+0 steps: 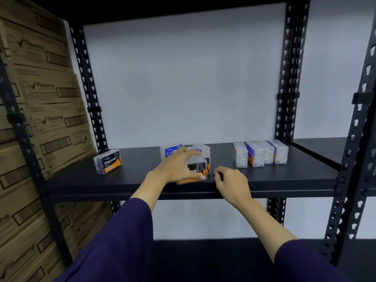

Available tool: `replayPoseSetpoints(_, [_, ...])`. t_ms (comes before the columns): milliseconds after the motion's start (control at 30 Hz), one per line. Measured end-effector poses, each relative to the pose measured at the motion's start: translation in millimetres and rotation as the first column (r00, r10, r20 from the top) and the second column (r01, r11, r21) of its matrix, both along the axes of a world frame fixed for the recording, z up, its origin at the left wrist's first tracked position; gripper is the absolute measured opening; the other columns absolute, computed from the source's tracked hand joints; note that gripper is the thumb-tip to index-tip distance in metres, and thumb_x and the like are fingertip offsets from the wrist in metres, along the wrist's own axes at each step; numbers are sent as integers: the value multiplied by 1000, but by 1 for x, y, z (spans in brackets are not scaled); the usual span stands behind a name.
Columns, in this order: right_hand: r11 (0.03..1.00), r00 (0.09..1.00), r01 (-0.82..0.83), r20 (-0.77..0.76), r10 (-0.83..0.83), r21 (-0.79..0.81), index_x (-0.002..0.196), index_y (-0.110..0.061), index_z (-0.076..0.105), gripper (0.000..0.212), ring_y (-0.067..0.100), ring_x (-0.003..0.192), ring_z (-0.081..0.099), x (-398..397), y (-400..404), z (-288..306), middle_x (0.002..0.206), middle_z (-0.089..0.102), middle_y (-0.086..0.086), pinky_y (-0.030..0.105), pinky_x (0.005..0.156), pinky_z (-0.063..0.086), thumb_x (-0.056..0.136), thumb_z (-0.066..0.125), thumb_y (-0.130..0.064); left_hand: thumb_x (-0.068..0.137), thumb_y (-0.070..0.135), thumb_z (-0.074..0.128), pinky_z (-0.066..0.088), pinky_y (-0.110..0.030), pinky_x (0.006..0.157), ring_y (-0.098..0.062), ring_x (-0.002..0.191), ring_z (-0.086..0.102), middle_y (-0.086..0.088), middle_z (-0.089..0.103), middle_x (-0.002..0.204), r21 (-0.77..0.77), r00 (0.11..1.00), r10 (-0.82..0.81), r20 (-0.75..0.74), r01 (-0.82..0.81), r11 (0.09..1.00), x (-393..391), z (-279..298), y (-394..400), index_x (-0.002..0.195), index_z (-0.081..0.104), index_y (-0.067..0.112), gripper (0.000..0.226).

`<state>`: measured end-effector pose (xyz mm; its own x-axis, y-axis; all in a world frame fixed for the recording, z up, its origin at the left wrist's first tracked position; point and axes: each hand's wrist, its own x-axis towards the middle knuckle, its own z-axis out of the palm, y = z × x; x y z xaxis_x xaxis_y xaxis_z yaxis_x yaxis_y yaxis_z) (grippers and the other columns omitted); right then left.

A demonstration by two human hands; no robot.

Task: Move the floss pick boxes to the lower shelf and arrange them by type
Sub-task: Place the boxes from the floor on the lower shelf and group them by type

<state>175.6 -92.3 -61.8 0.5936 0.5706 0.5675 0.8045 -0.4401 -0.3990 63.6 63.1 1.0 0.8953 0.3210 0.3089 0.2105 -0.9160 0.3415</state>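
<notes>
My left hand (pixel 179 165) grips a clear charcoal floss pick box (pixel 198 169) with a black and orange label at the front middle of the upper black shelf (pixel 142 180). A blue-labelled box (pixel 169 152) and more clear boxes (pixel 203 149) stand right behind it. My right hand (pixel 230 180) hovers just right of the gripped box with its fingers curled, holding nothing. Another charcoal box (pixel 108 161) stands at the shelf's left end. Several clear boxes of white picks (pixel 260 152) are lined up on the right. The lower shelf (pixel 213 253) is dark below my arms.
Stacked brown cardboard cartons (pixel 40 119) fill the rack on the left. Black perforated uprights (pixel 289 78) frame the bay, with a white wall behind. A neighbouring shelf (pixel 319 145) continues to the right.
</notes>
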Motion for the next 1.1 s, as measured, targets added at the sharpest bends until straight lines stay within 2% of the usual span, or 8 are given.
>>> replayPoseSetpoints(167, [981, 980, -194, -51, 194, 10, 109, -21, 65, 24, 23, 94, 63, -37, 28, 5, 104, 71, 0, 32, 75, 46, 96, 47, -28, 64, 54, 81, 36, -30, 99, -10, 124, 41, 9, 43, 128, -20, 984, 164, 64, -164, 986, -62, -1, 39, 136, 47, 41, 80])
replayPoseSetpoints(267, [947, 940, -321, -130, 316, -15, 128, -19, 53, 34, 24, 111, 58, -60, 66, 10, 122, 64, 4, 37, 88, 47, 96, 50, -31, 63, 53, 82, 35, -31, 106, -15, 121, 43, 3, 37, 126, -49, 965, 258, 38, -257, 965, -95, 2, 70, 138, 46, 41, 84])
replayPoseSetpoints(367, [914, 894, -406, -217, 393, -19, 138, -17, 41, 45, 25, 121, 53, -78, 104, 15, 135, 54, 7, 42, 97, 47, 96, 52, -31, 68, 45, 82, 32, -25, 100, -15, 117, 40, -1, 32, 122, -81, 951, 305, 41, -301, 950, -116, 5, 90, 138, 44, 42, 80])
replayPoseSetpoints(567, [851, 825, -524, -240, 512, 12, 149, -33, 20, 64, 28, 140, 31, -89, 161, 21, 155, 24, 9, 41, 112, 33, 97, 50, -13, 66, 34, 86, 30, -21, 104, -7, 113, 38, 6, 34, 120, -205, 840, 406, 360, -353, 913, -136, -24, 103, 129, 53, 23, 72])
replayPoseSetpoints(700, [841, 820, -540, -232, 524, -9, 149, -41, 19, 68, 28, 147, 13, -90, 188, 24, 161, 5, 6, 43, 115, 25, 97, 50, -10, 70, 28, 84, 39, -12, 95, 10, 100, 47, 10, 44, 112, -261, 739, 421, 526, -331, 907, -146, -46, 110, 121, 59, 25, 56])
replayPoseSetpoints(867, [828, 837, -547, -49, 546, -124, 146, -30, 33, 55, 27, 142, 27, -96, 213, 28, 159, 17, 4, 40, 112, 31, 96, 54, -21, 76, 20, 80, 31, 5, 84, 12, 99, 46, 6, 50, 116, -252, 669, 458, 585, -387, 887, -159, -53, 131, 122, 59, 21, 51])
replayPoseSetpoints(967, [882, 893, -438, 33, 450, -172, 145, -23, 35, 52, 31, 131, 37, -96, 221, 28, 151, 26, 8, 42, 103, 39, 96, 53, -20, 77, 22, 79, 34, -3, 84, 1, 106, 50, 8, 52, 120, -276, 641, 508, 576, -432, 859, -158, -52, 141, 122, 57, 23, 50])
replayPoseSetpoints(1100, [917, 939, -328, 32, 344, -226, 145, -21, 35, 51, 31, 131, 33, -92, 228, 28, 149, 28, 10, 45, 101, 39, 97, 49, -28, 82, 19, 74, 33, -20, 88, -12, 123, 47, 6, 46, 138, -252, 617, 578, 534, -537, 805, -145, -50, 146, 128, 52, 23, 51])
